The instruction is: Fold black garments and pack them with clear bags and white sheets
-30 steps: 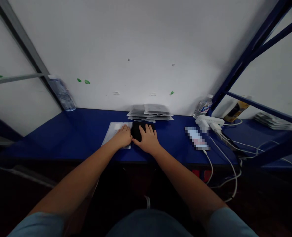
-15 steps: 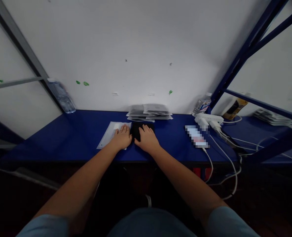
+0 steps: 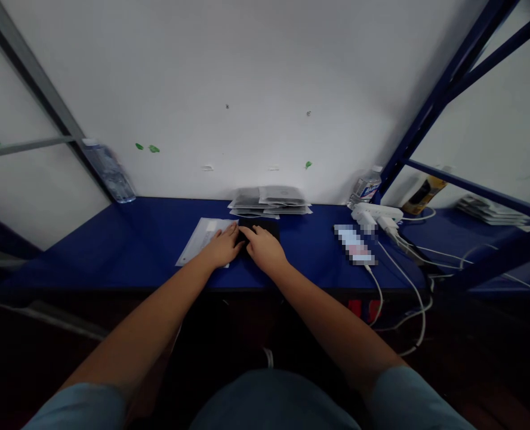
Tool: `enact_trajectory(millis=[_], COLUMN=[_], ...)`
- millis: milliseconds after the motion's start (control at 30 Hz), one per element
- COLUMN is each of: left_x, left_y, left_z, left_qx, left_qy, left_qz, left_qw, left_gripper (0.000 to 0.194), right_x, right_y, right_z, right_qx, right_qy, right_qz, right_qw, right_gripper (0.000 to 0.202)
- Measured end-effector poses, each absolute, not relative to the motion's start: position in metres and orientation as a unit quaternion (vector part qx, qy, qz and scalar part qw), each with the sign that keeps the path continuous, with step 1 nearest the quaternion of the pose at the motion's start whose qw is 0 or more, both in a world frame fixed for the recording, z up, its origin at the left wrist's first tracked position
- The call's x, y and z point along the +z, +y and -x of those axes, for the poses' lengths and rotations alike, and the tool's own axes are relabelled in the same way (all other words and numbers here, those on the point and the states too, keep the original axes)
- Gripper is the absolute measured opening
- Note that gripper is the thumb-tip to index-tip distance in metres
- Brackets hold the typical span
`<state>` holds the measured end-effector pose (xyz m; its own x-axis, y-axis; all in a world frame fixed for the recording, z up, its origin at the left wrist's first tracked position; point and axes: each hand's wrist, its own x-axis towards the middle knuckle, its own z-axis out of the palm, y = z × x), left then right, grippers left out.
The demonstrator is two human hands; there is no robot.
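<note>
A black flat item (image 3: 269,226) lies on the blue table (image 3: 157,239) in front of me. Over it rests my right hand (image 3: 264,249), fingers apart, its fingertips pointing toward the left hand. Just left of it, my left hand (image 3: 222,247) lies with its fingers spread on the right part of a clear plastic bag (image 3: 196,243) with a white label. The fingertips of both hands are close together at the left edge of the black item. Several packed plastic bags (image 3: 269,202) are stacked behind, by the wall.
A clear bottle (image 3: 113,179) stands at the back left, and another bottle (image 3: 367,186) at the back right. Near that one are a white power strip (image 3: 379,211), a phone (image 3: 354,245) on a cable, and loose white cables hanging over the front edge.
My right hand's fingers have shifted left toward my left hand, whose fingertips now reach the black item's edge. The whole view has moved slightly.
</note>
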<state>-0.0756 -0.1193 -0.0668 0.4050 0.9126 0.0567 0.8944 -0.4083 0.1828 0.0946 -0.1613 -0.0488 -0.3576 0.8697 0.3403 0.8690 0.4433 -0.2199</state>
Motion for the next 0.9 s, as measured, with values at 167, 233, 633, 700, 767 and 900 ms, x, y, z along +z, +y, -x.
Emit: enact_trajectory(millis=[167,233,633,700,767,900], left_x=[-0.066,-0.065,-0.065,-0.064,-0.063,-0.061], left_y=[-0.119,-0.119,-0.118,-0.118,-0.118,-0.119], left_z=[0.076,0.075,0.077,0.077,0.076,0.076], left_qx=[0.065,0.056,0.056,0.057,0.051,0.042], left_qy=[0.54,0.543,0.543,0.542,0.545,0.553], left_qz=[-0.837,-0.836,-0.835,-0.836,-0.834,-0.829], left_qw=[0.06,0.056,0.069,0.072,0.07,0.07], left_gripper=[0.067,0.068,0.071,0.071,0.072,0.072], right_x=[-0.041,-0.037,-0.059,-0.063,-0.062,-0.055], right_y=[-0.163,-0.164,-0.185,-0.187,-0.186,-0.179], right_z=[-0.104,-0.114,-0.193,-0.195,-0.195,-0.197], right_qx=[0.016,0.016,-0.034,-0.026,-0.013,-0.009], right_qy=[-0.809,-0.784,-0.617,-0.622,-0.63,-0.648], right_qz=[0.537,0.553,0.731,0.746,0.748,0.735], right_qw=[0.239,0.28,0.289,0.236,0.207,0.2], right_gripper=[0.041,0.041,0.041,0.037,0.034,0.034])
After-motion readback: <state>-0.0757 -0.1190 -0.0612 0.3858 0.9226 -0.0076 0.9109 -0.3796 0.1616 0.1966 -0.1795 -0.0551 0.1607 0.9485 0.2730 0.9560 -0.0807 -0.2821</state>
